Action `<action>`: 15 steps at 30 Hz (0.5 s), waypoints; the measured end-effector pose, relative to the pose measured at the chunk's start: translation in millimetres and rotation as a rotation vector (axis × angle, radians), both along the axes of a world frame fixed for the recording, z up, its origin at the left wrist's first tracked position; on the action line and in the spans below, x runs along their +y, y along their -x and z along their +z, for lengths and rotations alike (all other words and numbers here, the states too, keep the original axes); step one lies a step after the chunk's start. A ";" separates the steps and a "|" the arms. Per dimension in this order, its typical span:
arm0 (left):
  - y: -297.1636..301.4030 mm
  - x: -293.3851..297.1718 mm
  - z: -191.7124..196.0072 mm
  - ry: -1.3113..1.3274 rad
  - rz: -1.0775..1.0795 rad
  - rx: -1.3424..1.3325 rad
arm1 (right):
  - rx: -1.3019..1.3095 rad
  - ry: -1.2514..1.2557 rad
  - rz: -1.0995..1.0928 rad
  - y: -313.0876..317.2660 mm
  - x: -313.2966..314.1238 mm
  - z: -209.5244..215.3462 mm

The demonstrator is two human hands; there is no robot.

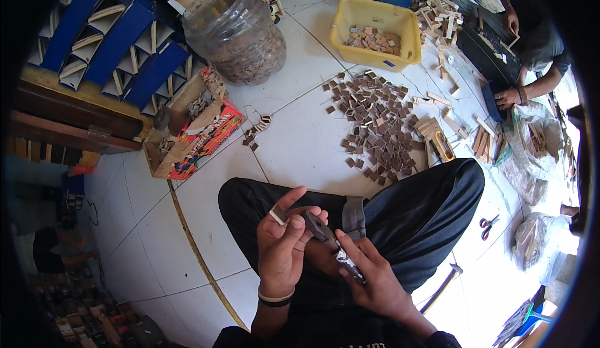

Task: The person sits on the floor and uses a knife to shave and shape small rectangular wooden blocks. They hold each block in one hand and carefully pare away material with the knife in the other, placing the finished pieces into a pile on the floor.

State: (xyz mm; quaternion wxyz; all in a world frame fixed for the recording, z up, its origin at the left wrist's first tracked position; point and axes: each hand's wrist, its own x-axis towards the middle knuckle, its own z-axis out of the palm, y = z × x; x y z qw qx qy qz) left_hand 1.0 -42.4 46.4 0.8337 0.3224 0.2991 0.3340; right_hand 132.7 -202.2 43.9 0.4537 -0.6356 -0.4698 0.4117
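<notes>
A single wide fisheye view from a camera worn on a seated person's head, looking steeply down and slightly forward. It is upright and unmirrored, so the picture's left is the person's left. Nearest the lens, low in the centre, are the person's left hand (282, 238) and right hand (375, 279), entering from the lower edge above dark trousers (412, 210). Farther off, the white tiled floor (300, 135) stretches toward the top, its grout lines bending near the dark rounded rim. A second person (531, 41) sits at the upper right edge.
</notes>
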 end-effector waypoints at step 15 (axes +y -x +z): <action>4.0 10.2 -7.9 -0.018 -0.103 -0.075 | 0.710 0.066 0.181 -10.7 -12.2 -4.7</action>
